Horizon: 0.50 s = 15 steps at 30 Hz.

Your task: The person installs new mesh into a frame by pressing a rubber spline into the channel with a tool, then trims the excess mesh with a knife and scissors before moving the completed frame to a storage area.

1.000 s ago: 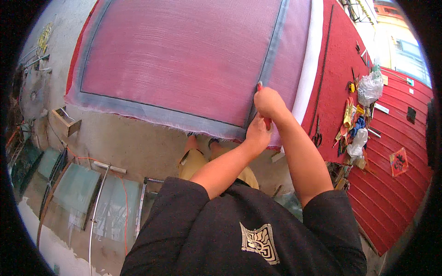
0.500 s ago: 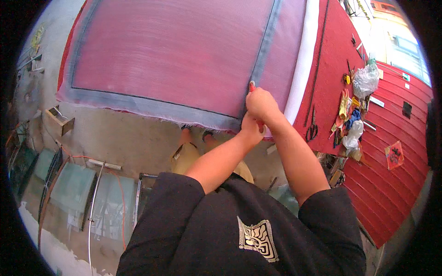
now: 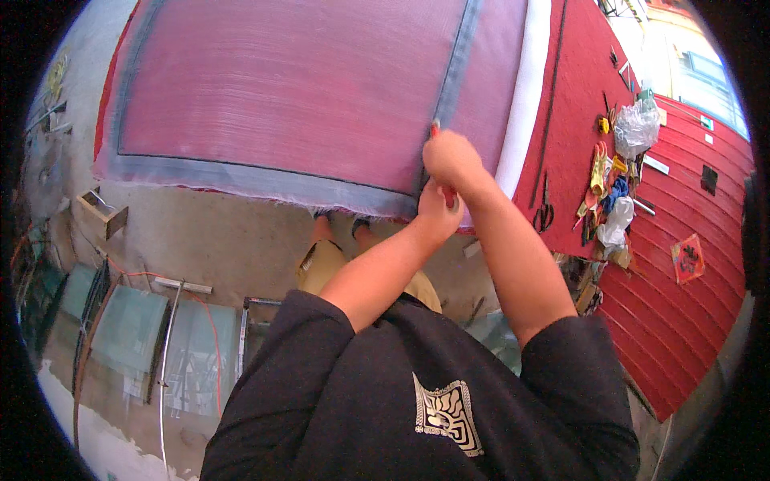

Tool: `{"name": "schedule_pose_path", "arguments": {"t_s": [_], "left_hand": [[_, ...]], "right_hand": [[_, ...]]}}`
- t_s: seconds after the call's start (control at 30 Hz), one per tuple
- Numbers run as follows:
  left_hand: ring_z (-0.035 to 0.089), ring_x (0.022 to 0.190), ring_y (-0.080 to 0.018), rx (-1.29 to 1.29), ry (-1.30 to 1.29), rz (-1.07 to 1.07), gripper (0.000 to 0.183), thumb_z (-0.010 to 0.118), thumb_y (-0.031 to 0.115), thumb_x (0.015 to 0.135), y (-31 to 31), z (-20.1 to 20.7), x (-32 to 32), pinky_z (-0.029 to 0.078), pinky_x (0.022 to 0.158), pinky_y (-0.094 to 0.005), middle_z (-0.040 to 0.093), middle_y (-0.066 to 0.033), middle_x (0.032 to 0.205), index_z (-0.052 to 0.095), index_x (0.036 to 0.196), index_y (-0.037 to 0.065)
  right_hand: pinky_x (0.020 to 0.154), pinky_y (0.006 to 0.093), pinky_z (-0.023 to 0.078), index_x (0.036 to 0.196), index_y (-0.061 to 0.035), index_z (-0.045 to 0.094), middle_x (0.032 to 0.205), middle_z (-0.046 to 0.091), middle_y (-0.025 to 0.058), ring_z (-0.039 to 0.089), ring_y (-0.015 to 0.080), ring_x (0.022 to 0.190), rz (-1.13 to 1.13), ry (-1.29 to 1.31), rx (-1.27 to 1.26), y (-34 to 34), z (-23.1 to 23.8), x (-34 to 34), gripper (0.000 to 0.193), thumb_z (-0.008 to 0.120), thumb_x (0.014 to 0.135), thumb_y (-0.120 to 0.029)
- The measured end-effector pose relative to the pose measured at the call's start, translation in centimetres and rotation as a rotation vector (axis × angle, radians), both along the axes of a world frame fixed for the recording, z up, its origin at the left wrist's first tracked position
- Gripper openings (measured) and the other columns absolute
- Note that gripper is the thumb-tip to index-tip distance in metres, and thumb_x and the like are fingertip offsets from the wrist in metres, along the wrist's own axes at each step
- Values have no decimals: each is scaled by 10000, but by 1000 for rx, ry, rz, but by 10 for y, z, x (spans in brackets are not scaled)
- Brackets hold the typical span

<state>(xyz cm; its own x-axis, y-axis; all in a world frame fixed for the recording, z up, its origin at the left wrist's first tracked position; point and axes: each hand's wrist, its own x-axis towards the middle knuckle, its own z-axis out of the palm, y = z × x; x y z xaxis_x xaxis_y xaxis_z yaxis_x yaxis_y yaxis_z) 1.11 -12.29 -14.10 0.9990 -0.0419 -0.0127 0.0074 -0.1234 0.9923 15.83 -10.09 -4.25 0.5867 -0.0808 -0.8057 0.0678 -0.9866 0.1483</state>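
Pale translucent mesh (image 3: 297, 88) lies stretched over a dark grey frame (image 3: 265, 177) on a red-covered table (image 3: 561, 120). My right hand (image 3: 453, 163) is closed around a red-handled spline roller (image 3: 435, 129), whose small tip rests on the frame's right bar (image 3: 451, 70). Just nearer to me, at the near right corner of the frame, my left hand (image 3: 439, 215) is closed on the same tool's handle. A bit of red shows by its thumb. The fingers of both hands are mostly hidden.
A white roll of mesh (image 3: 525, 96) lies right of the frame. Beyond it are black scissors (image 3: 545, 210), gloves (image 3: 597, 172) and plastic bags (image 3: 638, 128). A wooden box (image 3: 103, 213) stands at left, with glass panes (image 3: 124, 329) behind me.
Both hands have slid a little farther from me along the frame's right bar, with the roller still in them. The view has shifted slightly.
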Motion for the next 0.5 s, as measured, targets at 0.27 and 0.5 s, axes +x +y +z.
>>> {"name": "schedule_pose_path", "arguments": {"t_s": [0.27, 0.5], "left_hand": [[541, 1412, -393, -11, -49, 2, 525, 627, 110, 998, 39, 32, -26, 418, 1183, -514, 602, -220, 1473, 495, 1494, -1], [718, 1069, -362, 389, -171, -669, 320, 727, 163, 890, 102, 95, -56, 564, 960, -509, 712, -201, 1209, 755, 1189, 53]], "right_hand": [[1010, 552, 579, 1192, 41, 758, 1241, 750, 295, 724, 459, 1197, -51, -266, 56, 4, 4, -50, 416, 488, 1054, -243], [938, 548, 610, 1114, 48, 761, 1147, 771, 304, 760, 448, 1109, -258, -47, 117, 7, 21, -53, 362, 529, 1012, -210]]}}
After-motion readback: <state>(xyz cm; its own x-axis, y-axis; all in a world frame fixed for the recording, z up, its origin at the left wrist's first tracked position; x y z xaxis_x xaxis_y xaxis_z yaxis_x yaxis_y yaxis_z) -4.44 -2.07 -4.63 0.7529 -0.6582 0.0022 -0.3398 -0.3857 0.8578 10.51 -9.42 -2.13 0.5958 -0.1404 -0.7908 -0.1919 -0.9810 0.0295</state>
